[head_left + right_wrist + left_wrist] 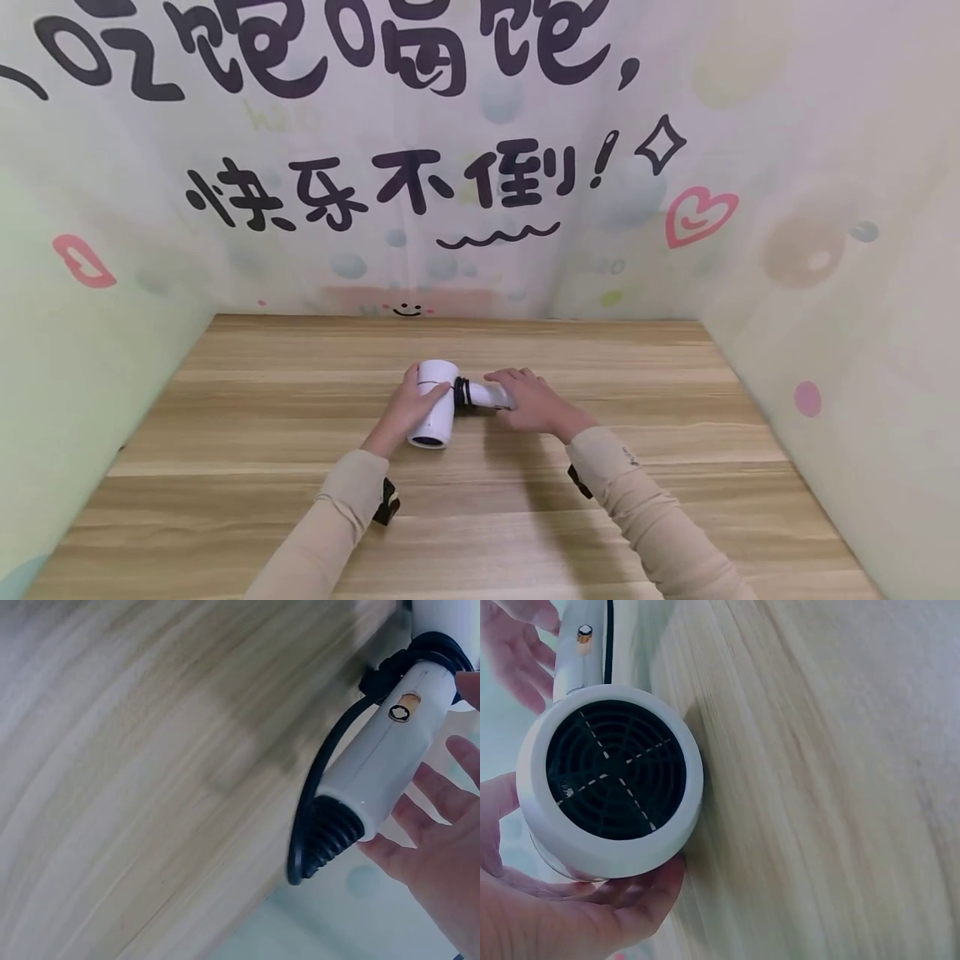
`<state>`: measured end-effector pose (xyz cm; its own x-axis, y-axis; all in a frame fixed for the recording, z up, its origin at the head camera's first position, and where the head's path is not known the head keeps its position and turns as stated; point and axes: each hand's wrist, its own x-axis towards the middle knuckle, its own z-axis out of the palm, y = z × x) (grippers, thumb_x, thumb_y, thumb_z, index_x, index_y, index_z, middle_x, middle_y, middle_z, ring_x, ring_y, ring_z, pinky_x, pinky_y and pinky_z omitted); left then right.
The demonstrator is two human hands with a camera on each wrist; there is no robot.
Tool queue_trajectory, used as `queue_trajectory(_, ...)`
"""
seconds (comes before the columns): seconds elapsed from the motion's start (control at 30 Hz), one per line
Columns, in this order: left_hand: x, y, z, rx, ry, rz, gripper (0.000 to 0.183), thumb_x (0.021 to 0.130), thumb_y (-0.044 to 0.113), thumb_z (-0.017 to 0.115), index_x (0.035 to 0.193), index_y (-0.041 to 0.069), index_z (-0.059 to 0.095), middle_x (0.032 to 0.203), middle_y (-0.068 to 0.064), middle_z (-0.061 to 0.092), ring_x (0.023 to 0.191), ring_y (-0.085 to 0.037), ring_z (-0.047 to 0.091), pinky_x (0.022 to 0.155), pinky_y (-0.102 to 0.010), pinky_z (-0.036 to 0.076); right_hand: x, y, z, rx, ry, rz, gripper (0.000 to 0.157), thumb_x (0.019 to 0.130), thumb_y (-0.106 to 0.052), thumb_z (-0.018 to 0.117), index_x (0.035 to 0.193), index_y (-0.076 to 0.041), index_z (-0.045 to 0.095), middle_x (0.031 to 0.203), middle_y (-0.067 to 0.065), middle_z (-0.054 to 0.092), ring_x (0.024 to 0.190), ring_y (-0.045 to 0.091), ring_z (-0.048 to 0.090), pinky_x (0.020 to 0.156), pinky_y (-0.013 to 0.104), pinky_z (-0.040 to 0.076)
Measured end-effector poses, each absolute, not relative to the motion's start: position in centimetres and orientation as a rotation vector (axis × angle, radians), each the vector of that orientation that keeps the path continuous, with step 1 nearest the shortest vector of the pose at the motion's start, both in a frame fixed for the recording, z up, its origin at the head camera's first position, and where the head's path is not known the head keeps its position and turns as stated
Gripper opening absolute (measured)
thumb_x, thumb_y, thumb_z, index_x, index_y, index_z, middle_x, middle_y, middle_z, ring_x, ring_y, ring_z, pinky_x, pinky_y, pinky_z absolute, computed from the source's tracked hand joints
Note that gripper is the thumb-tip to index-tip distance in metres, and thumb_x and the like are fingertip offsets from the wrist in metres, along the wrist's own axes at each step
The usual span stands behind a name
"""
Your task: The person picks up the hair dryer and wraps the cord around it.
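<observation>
A white hair dryer [433,427] lies on its side over the wooden table, its handle [379,765] pointing right. Fingers and thumb of my left hand [405,408] grip the barrel from its left side. In the left wrist view the dark round grille [619,771] faces the camera. My right hand [534,402] is at the handle's free end, with fingers spread and fairly straight along it in the right wrist view. A black cord [315,769] is wound around the handle near the barrel and runs back to the ribbed handle end.
The wood-grain table [465,533] reaches back to a printed cloth wall [420,275] with dark lettering. Pale side walls [847,275] stand left and right. Black wrist-worn pieces [387,502] show below the sleeves.
</observation>
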<state>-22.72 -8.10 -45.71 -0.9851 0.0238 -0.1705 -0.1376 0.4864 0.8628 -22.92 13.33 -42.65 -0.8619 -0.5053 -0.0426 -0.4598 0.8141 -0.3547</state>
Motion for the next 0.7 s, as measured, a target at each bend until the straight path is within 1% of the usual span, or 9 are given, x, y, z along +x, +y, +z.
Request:
queue_trajectory(0.13, -22.83, -8.51, -45.72, -0.106, 2.565, 1.48, 0.077, 0.093, 0.035, 0.053, 0.145, -0.007, 0.015, 0.142, -0.033, 0.031, 0.123, -0.045, 0.042, 0.104, -0.052, 0.035, -22.85, 13.52, -42.38, -0.781, 2.885, -0.568, 0.047, 0.083, -0.02, 0.061, 0.128, -0.009, 0.052, 0.13, 0.014, 0.053, 0.117, 0.035, 0.047, 0.095, 0.053, 0.038)
queue_trajectory(0.27, -22.93, -8.75, -45.76, -0.117, 2.55, 1.456, 0.076, 0.094, 0.035, 0.05, 0.144, -0.008, 0.014, 0.145, -0.032, 0.025, 0.129, -0.045, 0.035, 0.108, -0.051, 0.03, -22.87, 13.76, -42.08, -0.797, 2.895, -0.609, 0.043, 0.085, -0.021, 0.061, 0.125, -0.008, 0.054, 0.129, 0.014, 0.054, 0.117, 0.033, 0.048, 0.098, 0.05, 0.037)
queue_trajectory(0.57, -23.11, -9.04, -45.64, -0.117, 2.555, 1.417, 0.076, 0.095, 0.035, 0.048, 0.143, -0.011, 0.012, 0.146, -0.033, 0.019, 0.133, -0.045, 0.028, 0.11, -0.05, 0.026, -22.65, 14.22, -41.7, -0.845, 2.911, -0.652, 0.037, 0.088, -0.022, 0.06, 0.122, -0.007, 0.056, 0.127, 0.013, 0.056, 0.117, 0.031, 0.048, 0.1, 0.048, 0.037)
queue_trajectory(0.7, -23.15, -9.11, -45.32, -0.085, 2.617, 1.402, 0.075, 0.096, 0.034, 0.046, 0.142, -0.013, 0.011, 0.145, -0.035, 0.02, 0.133, -0.046, 0.026, 0.11, -0.051, 0.024, -22.45, 14.32, -41.68, -0.874, 2.929, -0.655, 0.037, 0.089, -0.023, 0.06, 0.121, -0.005, 0.056, 0.126, 0.014, 0.056, 0.118, 0.031, 0.048, 0.1, 0.048, 0.037)
